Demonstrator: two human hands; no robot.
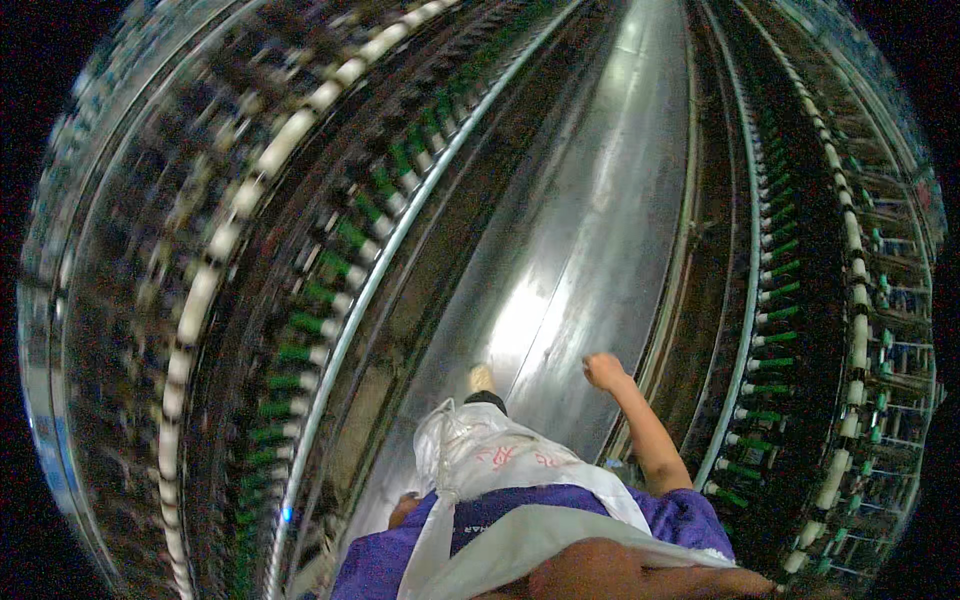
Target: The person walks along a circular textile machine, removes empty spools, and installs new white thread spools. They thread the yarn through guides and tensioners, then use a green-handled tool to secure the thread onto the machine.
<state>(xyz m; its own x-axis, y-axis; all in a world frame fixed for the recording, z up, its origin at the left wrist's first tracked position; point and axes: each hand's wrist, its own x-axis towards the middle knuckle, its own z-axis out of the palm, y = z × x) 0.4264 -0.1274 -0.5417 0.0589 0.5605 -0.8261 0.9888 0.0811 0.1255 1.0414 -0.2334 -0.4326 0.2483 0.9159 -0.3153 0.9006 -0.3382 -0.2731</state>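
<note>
Hanging near the white cloth bag [505,455] at the person's waist, the left hand [404,512] is mostly hidden, so I cannot tell how its fingers are. The bag has red marks and lies over a purple shirt [690,525]; I cannot tell what is in it. The right hand [603,370] is over the floor [600,235], its fingers curled in like a fist. One tan shoe [481,378] pokes out past the bag. The floor is gray, smooth and shiny, with a bright patch of light and a thin line down it. It makes a long path between two rows of machines. Each side has a pale blue rail, left [357,305] and right [753,290], with green and white spools just beyond it, left [362,238] and right [775,338]. Past the left spools runs a line of fat white rolls [285,145]. The far left is blurry.
</note>
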